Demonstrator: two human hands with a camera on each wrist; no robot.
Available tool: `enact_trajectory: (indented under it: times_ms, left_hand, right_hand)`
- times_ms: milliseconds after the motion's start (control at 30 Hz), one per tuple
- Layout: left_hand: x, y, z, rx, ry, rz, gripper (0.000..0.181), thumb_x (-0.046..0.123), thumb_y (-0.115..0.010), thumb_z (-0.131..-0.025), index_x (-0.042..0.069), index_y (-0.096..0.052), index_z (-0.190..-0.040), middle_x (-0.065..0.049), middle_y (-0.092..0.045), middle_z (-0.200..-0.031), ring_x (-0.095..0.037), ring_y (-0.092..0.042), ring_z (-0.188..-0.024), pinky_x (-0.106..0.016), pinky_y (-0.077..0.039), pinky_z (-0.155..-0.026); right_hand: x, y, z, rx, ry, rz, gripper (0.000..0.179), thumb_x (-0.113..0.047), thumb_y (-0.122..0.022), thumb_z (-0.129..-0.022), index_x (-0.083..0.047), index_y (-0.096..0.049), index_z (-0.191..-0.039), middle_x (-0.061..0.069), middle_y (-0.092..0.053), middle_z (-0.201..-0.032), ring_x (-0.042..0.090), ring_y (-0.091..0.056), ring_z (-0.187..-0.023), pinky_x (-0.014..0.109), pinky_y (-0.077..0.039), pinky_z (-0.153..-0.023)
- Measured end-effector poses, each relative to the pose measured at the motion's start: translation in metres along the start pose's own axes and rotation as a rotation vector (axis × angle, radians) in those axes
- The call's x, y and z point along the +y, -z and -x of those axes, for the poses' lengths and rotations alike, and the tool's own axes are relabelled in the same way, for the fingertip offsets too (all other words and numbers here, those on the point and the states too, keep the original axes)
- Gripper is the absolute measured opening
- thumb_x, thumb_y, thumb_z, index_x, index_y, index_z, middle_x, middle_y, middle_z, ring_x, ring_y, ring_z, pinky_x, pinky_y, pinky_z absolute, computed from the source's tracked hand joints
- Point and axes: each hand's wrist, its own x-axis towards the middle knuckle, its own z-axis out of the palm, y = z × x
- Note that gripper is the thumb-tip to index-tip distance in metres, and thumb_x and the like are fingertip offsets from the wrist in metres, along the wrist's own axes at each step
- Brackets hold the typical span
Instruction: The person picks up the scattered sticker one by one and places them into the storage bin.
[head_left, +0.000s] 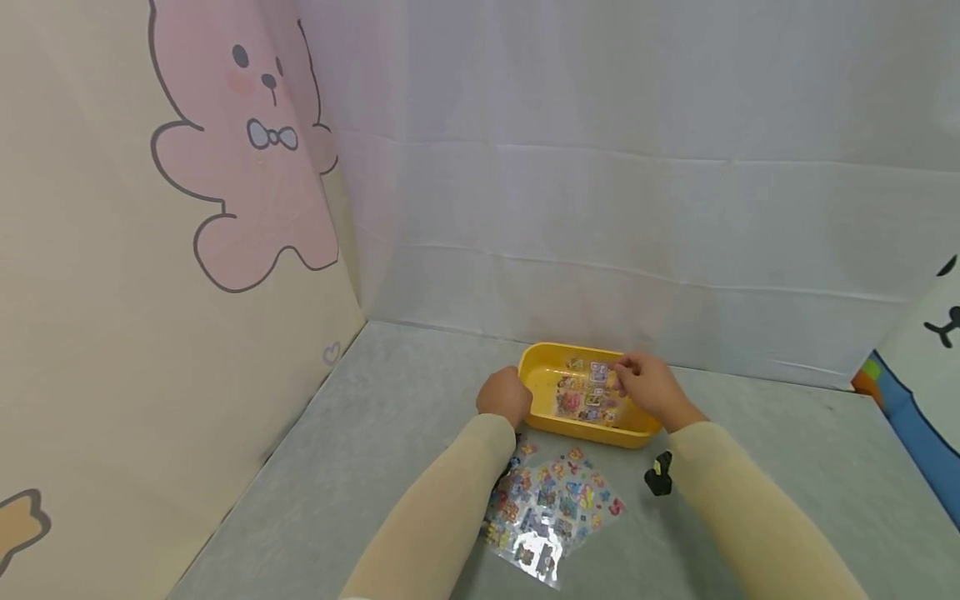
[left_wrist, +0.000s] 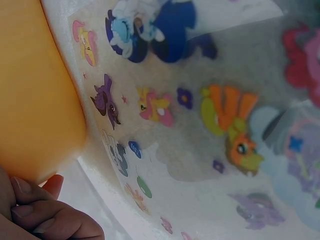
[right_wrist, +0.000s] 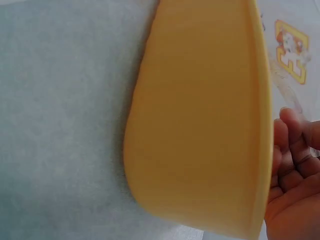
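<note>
Near the back of the tabletop (head_left: 420,400), just ahead of the backdrop (head_left: 637,225), we are working over a yellow tray (head_left: 581,429). Our right hand (head_left: 651,385) is reaching over its right side, thumb and fingertips closing together in a narrow pinch on the clear sheet (head_left: 570,402). That sheet, carrying small coloured pictures, is lying within the tray; we are not managing to tell whether all of it is touching the tray's floor.

Our left hand (head_left: 505,396) is curling its fingers at the tray's left end, apparently gripping the rim, though its thumb is hiding from us. More sheets (head_left: 570,500) are lying in front of the tray, overlapping one another, with our left forearm passing beside and partly above them.

As we are judging it, we are doing this well so long as we are pinching only the sheet's edge, lightly, and letting the rest lie flat; thin film is likely creasing under a hard squeeze. We are wanting the left hand firm enough against sliding, without tipping the tray. We are also minding the tray's wall, where a corner could be catching, and our left sleeve, which could be dragging the sheets below.
</note>
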Motion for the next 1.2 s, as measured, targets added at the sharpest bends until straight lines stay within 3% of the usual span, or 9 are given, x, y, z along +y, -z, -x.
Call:
enact_trajectory:
  times_ms: [200, 367, 667, 900, 1200]
  left_hand:
    - [-0.001, -0.001, -0.002, -0.004, -0.003, -0.003, 0.03, 0.017, -0.066, -0.098, 0.005, -0.07, -0.126, -0.008, -0.073, -0.109, -0.019, -0.065, -0.086, -0.041, -0.057, -0.083]
    - [-0.003, -0.002, -0.003, -0.001, -0.008, -0.002, 0.028, 0.016, -0.066, -0.098, 0.005, -0.071, -0.123, -0.008, -0.073, -0.105, -0.019, -0.065, -0.084, -0.041, -0.057, -0.082]
    - [-0.002, 0.003, 0.001, -0.015, -0.006, 0.005, 0.023, 0.015, -0.065, -0.1, 0.004, -0.071, -0.119, -0.006, -0.071, -0.097, -0.018, -0.063, -0.079, -0.041, -0.058, -0.08]
    - [-0.001, 0.001, 0.002, -0.011, -0.005, 0.013, 0.027, 0.016, -0.066, -0.099, 0.004, -0.07, -0.124, -0.008, -0.073, -0.105, -0.02, -0.066, -0.087, -0.042, -0.058, -0.083]
    - [0.001, -0.003, 0.0, -0.018, -0.009, 0.004, 0.028, 0.016, -0.066, -0.099, 0.004, -0.07, -0.124, -0.008, -0.073, -0.106, -0.019, -0.066, -0.087, -0.041, -0.058, -0.084]
  right_hand:
    - [0.0, -0.009, -0.001, -0.028, 0.012, 0.116, 0.028, -0.017, -0.05, -0.109, 0.002, -0.065, -0.122, 0.015, -0.068, -0.099, 0.024, -0.062, -0.082, 0.035, -0.051, -0.066]
    - [-0.001, -0.015, -0.003, -0.04, -0.02, 0.2, 0.028, -0.019, -0.051, -0.108, 0.0, -0.065, -0.122, 0.012, -0.068, -0.102, 0.024, -0.062, -0.085, 0.038, -0.055, -0.072]
    - [-0.005, -0.015, -0.004, -0.065, 0.032, 0.328, 0.025, -0.014, -0.057, -0.105, 0.0, -0.066, -0.123, 0.013, -0.067, -0.109, 0.025, -0.057, -0.082, 0.045, -0.053, -0.081]
    - [-0.005, -0.016, -0.005, -0.07, 0.008, 0.398, 0.026, -0.012, -0.063, -0.101, 0.0, -0.066, -0.124, 0.015, -0.068, -0.116, 0.031, -0.06, -0.099, 0.056, -0.049, -0.1]
    - [-0.001, -0.017, -0.002, 0.01, 0.032, 0.63, 0.039, -0.01, -0.073, -0.095, 0.004, -0.063, -0.13, 0.023, -0.066, -0.124, 0.042, -0.06, -0.113, 0.061, -0.045, -0.103]
